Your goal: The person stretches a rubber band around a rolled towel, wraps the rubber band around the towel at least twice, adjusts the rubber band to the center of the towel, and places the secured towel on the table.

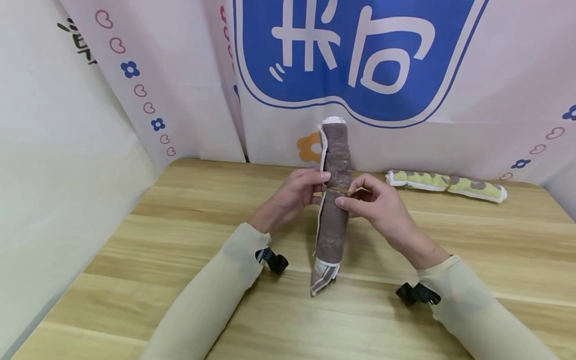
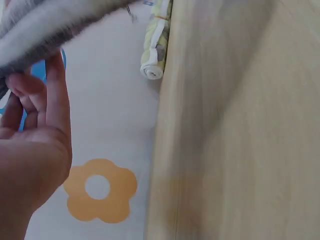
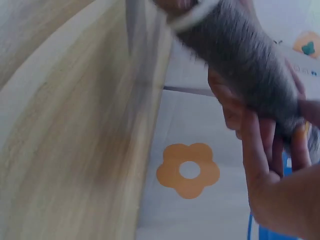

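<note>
A rolled brown-grey towel (image 1: pixel 332 235) with white edging is held up over the table in the head view, long side nearly upright, a loose corner hanging at its lower end. Around its middle runs a thin tan rubber band (image 1: pixel 338 190). My left hand (image 1: pixel 290 195) grips the roll from the left, thumb in front and fingers partly hidden behind. On the other side my right hand (image 1: pixel 382 205) pinches the band at the roll's edge between thumb and forefinger. The right wrist view shows the fuzzy roll (image 3: pixel 245 60) above the right hand (image 3: pixel 280 195).
A second rolled towel (image 1: pixel 423 181), yellow-green with grey spots, lies at the back right of the wooden table (image 1: pixel 135 260), a band (image 1: pixel 450 184) around it. Behind the table hangs a white printed cloth (image 1: pixel 193 115). Cameras (image 1: pixel 275 262) are strapped to both wrists.
</note>
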### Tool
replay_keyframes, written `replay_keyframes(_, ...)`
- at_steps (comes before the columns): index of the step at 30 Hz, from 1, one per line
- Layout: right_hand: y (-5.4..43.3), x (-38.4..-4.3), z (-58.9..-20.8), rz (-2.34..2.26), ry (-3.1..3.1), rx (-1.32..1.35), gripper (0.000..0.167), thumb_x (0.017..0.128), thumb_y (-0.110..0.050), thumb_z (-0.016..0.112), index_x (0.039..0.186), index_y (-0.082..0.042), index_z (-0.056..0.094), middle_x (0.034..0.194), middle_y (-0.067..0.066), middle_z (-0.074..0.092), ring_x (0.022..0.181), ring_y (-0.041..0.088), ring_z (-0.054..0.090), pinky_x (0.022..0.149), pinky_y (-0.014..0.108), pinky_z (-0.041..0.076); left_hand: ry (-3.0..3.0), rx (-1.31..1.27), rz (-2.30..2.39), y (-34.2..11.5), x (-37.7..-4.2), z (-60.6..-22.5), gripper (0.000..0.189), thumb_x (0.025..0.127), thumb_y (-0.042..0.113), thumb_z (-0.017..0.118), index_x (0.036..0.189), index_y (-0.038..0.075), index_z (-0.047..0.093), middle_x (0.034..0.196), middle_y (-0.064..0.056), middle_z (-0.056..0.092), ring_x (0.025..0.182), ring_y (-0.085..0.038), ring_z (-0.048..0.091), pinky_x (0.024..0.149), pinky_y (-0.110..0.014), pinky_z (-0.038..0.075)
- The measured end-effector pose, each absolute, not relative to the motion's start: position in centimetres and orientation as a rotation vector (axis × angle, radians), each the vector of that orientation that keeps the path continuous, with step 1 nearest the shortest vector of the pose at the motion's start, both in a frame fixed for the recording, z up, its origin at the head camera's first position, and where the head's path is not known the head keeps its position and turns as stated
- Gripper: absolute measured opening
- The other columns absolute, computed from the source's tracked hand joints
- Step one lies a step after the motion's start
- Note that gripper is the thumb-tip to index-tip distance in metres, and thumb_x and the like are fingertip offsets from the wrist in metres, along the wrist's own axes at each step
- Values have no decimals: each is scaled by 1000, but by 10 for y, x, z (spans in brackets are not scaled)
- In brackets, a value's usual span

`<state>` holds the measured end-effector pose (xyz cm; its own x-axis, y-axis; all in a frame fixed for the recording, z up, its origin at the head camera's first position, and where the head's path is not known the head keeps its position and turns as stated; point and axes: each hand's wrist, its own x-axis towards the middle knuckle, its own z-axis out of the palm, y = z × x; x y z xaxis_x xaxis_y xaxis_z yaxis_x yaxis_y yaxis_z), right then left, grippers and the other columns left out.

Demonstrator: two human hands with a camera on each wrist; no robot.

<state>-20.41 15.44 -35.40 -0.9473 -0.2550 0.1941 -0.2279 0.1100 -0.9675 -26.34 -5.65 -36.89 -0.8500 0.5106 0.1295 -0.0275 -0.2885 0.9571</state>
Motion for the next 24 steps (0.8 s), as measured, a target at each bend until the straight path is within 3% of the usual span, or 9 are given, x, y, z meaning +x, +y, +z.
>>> replay_keyframes(6,162,-209,-354,-2019,2102,-515,15,96,-2,73,95,-6,59,96,6,60,91,17,62,81,37,62,1528,740,2097,-63,-265,-373,47,90,25,65,124,-8,63,106,-5,70,92,-16,67,82,-33,58)
replay_keyframes(8,164,-210,-354,-2013,2062,-515,13,97,-3,71,95,-7,59,98,6,59,93,18,62,82,37,61,1501,751,2097,-64,-265,-374,49,90,23,66,126,-11,61,107,-6,70,92,-17,68,82,-33,58)
replay_keyframes(13,164,-211,-354,-1995,2058,-523,11,99,-5,70,97,-6,59,102,8,59,97,20,63,83,39,61,1585,630,2145,-61,-263,-372,24,95,13,62,112,-2,69,100,-5,71,87,-15,68,76,-30,58)
replay_keyframes(16,161,-211,-356,-1998,2120,-517,12,99,-6,70,98,-4,59,103,9,59,97,21,63,82,41,62,1736,507,2182,-55,-261,-369,15,96,11,68,106,1,73,96,-3,72,86,-13,66,73,-28,57)
replay_keyframes(24,154,-203,-356,-1990,2459,-474,14,97,-7,72,101,0,61,101,7,60,88,15,62,77,29,59,2083,451,2308,-40,-250,-358,12,89,6,82,89,4,70,81,-1,64,76,-11,57,66,-27,49)
